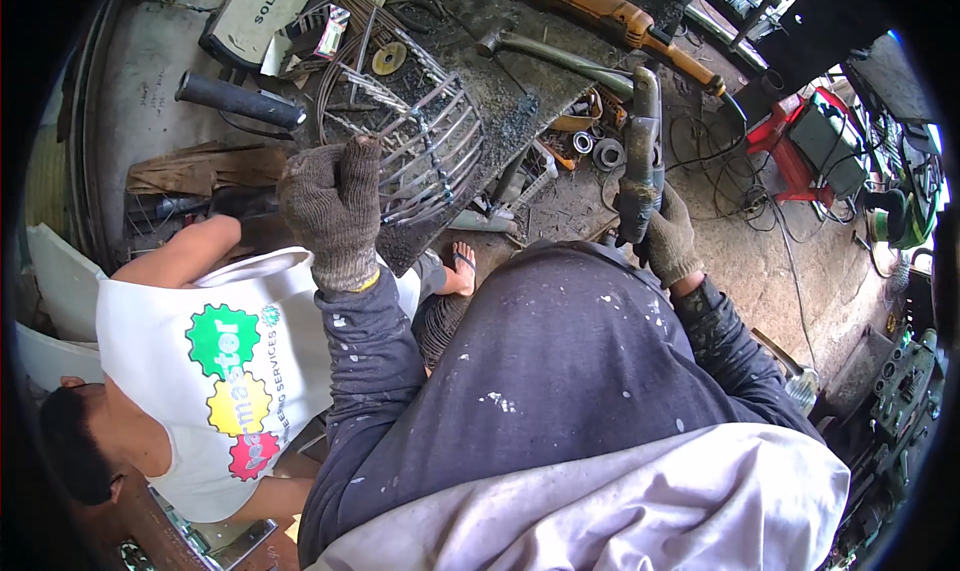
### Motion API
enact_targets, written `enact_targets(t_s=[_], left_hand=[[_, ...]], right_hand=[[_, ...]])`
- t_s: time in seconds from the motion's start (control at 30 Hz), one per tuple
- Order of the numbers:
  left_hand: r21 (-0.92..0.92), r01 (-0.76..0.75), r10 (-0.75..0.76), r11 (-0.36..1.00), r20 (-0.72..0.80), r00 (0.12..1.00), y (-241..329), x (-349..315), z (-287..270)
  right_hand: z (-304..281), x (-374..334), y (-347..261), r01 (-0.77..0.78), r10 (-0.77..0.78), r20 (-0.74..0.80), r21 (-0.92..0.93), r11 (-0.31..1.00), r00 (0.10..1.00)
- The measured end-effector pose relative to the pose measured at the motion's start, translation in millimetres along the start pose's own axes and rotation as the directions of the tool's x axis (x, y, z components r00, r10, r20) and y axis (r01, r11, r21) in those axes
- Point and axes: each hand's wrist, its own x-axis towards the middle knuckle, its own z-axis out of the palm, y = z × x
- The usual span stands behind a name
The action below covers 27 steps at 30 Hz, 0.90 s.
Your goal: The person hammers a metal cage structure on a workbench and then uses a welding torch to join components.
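My left hand (pixel 335 211), in a grey-brown knit glove, is closed with one digit pointing up. It is beside the left end of a cage of bent metal bars (pixel 432 146) on the dark worktable. Whatever its fingers hold, if anything, is hidden. My right hand (pixel 668 239), gloved likewise, wraps the lower end of a thick dark metal shaft with a fork-like joint (pixel 640 161), held roughly upright. Behind that shaft lies a long-handled hammer (pixel 560 56), its head to the left.
A person in a white sleeveless shirt (pixel 215 371) is close at my left. An orange power tool (pixel 600 9) lies at the far edge. Metal rings (pixel 608 154) lie beside the shaft. Cables (pixel 710 136) cross the floor toward a red stool (pixel 785 146). A black tube (pixel 238 101) rests at left.
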Motion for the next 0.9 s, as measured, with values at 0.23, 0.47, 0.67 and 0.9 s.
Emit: enact_targets(t_s=[0.23, 0.47, 0.67, 0.9], left_hand=[[0.030, -0.007, 0.009, 1.000, -0.050, 0.999, 4, -8, 2], [0.039, -0.047, 0.051, 0.998, -0.087, 0.995, 2, -6, 2], [0.074, -0.035, 0.040, 0.997, -0.068, 0.997, 5, -11, 2], [0.116, 0.018, -0.010, 0.993, -0.073, 0.997, 16, -2, 6]], right_hand=[[-17, -8, -12, 0.083, -0.084, 0.002, 0.072, 0.994, 0.996], [-52, -1, -67, 0.390, -0.349, -0.286, 0.100, 0.915, 0.893], [-122, 47, -132, 0.539, -0.549, -0.563, -0.206, 0.817, 0.618], [-231, 174, -184, 0.385, -0.655, -0.650, -0.532, 0.754, 0.386]])
